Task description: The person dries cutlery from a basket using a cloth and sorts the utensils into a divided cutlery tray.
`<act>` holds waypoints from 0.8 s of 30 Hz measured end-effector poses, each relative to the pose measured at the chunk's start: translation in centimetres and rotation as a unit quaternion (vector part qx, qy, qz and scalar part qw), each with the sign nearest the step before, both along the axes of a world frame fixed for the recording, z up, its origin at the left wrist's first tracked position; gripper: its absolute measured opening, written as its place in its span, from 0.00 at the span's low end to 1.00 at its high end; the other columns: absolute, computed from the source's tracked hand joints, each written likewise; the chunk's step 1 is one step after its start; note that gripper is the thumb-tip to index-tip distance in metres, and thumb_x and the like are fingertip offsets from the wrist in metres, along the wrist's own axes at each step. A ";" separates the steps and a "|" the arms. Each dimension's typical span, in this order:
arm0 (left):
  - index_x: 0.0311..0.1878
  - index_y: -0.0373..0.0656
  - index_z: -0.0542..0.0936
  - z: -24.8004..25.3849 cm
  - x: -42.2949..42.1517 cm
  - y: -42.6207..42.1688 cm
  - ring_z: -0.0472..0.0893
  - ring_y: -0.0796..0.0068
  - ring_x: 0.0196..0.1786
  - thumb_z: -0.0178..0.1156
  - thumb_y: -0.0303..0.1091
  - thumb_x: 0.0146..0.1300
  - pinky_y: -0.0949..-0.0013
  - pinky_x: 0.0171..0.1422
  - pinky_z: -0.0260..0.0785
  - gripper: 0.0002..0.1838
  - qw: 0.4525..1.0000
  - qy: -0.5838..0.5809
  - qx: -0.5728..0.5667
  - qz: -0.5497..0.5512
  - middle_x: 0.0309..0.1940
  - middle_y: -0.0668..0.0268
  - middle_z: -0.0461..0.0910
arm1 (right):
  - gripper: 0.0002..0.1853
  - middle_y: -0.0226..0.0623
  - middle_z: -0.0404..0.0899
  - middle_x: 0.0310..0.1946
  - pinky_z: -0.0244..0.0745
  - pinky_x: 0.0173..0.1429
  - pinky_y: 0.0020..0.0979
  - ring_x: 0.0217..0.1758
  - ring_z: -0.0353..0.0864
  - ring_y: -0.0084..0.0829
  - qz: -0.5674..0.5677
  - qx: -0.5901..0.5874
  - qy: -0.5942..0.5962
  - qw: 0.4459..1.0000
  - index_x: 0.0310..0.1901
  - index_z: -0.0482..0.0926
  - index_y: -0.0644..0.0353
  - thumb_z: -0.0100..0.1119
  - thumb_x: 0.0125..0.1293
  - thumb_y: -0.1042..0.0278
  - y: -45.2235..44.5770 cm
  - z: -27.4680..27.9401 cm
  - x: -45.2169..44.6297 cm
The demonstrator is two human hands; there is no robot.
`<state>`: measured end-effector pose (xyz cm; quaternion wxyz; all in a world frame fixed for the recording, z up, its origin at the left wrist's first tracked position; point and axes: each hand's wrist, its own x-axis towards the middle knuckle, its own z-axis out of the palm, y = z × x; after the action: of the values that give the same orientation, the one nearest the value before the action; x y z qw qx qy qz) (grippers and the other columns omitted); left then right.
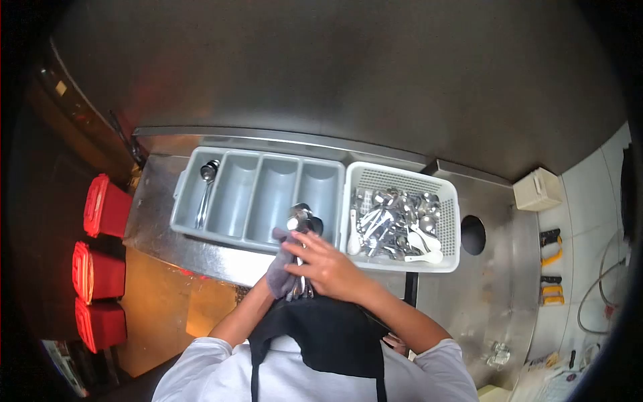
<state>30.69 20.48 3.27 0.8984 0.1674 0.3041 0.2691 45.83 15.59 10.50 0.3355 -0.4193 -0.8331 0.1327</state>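
Note:
A bundle of metal spoons [301,218] is held upright close to my apron, bowls up and handles down. My left hand [278,273], covered by a grey glove or cloth, is closed around the bundle from the left. From the other side, my right hand [328,268] lays its fingers across the handles and grips them; its palm side is hidden. Just beyond my hands is a grey cutlery tray [258,157] with long compartments. Metal spoons [209,171] lie in its leftmost compartment. To the right, a white plastic basket [453,228] holds mixed metal cutlery [385,218] and several white spoons [429,257].
The steel counter [435,315] runs under both containers, with a dark round hole [473,234] right of the basket. A steel wall [321,74] rises behind. Red lidded bins [107,206] stand at left. A cream box [537,189] and yellow-black handled items [552,246] are at right.

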 end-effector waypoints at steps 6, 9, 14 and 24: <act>0.39 0.49 0.70 0.2 -1.7 0.3 0.72 0.80 0.28 0.58 0.34 0.74 0.80 0.29 0.67 0.07 0.967 -0.212 -0.122 -0.066 0.30 0.71 0.71 | 0.19 0.46 0.85 0.54 0.81 0.63 0.41 0.57 0.85 0.45 -0.243 -0.024 0.112 0.963 0.42 0.87 0.63 0.52 0.53 0.89 -2.6 -3.5 5.9; 0.32 0.50 0.66 0.6 -2.0 0.1 0.65 0.83 0.26 0.58 0.35 0.73 0.83 0.27 0.59 0.14 0.994 -0.106 -0.033 -0.010 0.22 0.75 0.62 | 0.17 0.47 0.86 0.51 0.79 0.63 0.42 0.56 0.84 0.48 -0.355 -0.041 -0.111 0.927 0.47 0.86 0.63 0.58 0.56 0.84 -3.0 -6.3 14.7; 0.38 0.51 0.66 2.3 -2.0 -0.1 0.68 0.84 0.28 0.58 0.31 0.71 0.78 0.26 0.62 0.09 0.993 -0.113 -0.013 -0.021 0.27 0.73 0.67 | 0.14 0.44 0.87 0.44 0.80 0.56 0.45 0.51 0.84 0.48 -0.238 -0.238 -0.184 0.923 0.44 0.88 0.59 0.65 0.54 0.78 -5.1 -10.5 22.3; 0.40 0.46 0.72 -0.4 -1.3 -0.7 0.78 0.75 0.30 0.59 0.52 0.72 0.73 0.35 0.76 0.18 0.999 -0.023 -0.048 -0.010 0.27 0.67 0.74 | 0.05 0.39 0.85 0.36 0.79 0.47 0.31 0.42 0.85 0.33 -0.334 0.005 0.133 0.933 0.38 0.88 0.65 0.69 0.60 0.78 -0.2 1.1 16.0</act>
<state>29.41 19.80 2.88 0.9146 0.1205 0.2948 0.2490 61.79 15.38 11.63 0.4700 -0.6505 -0.5933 0.0629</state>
